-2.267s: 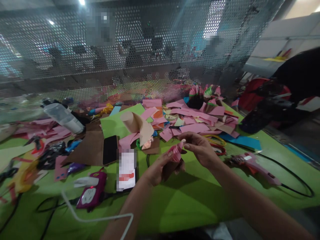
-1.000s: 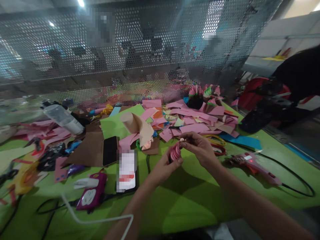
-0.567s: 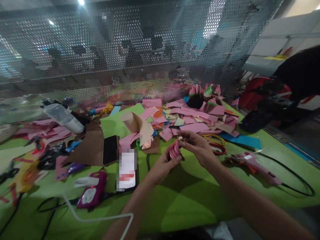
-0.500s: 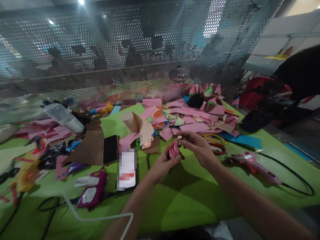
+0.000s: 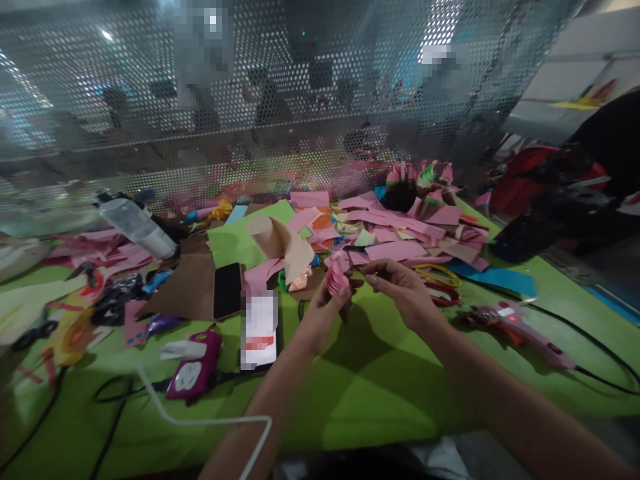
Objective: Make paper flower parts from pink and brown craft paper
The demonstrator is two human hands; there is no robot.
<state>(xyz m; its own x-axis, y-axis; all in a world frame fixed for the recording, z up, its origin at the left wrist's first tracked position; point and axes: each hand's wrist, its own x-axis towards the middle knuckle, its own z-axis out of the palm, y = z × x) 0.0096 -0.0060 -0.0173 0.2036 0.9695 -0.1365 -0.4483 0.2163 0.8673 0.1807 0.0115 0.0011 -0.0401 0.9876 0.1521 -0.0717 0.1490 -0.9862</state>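
My left hand [image 5: 326, 312] is closed around a paper ice cream cone [image 5: 336, 277], whose pink ridged swirl points up and whose brown lower part shows under the fingers. Just to its right, my right hand [image 5: 400, 287] is apart from the cone, thumb and fingertips pinched together. Whatever sits in that pinch is too small to make out. Behind both hands lie strips of pink paper [image 5: 395, 251]. A curled beige sheet [image 5: 289, 245] stands left of the cone.
A pink glue gun [image 5: 530, 330] with a red light lies at right, near yellow- and red-handled scissors [image 5: 437, 275]. Left are two phones [image 5: 227, 291], a purple device [image 5: 196, 367] with cables and a clear bottle [image 5: 137, 227]. Similar paper cones [image 5: 427, 177] stand at the back.
My right hand has come away from the tip of the cone. My left hand has moved slightly left with the cone. The whole view has shifted a little.
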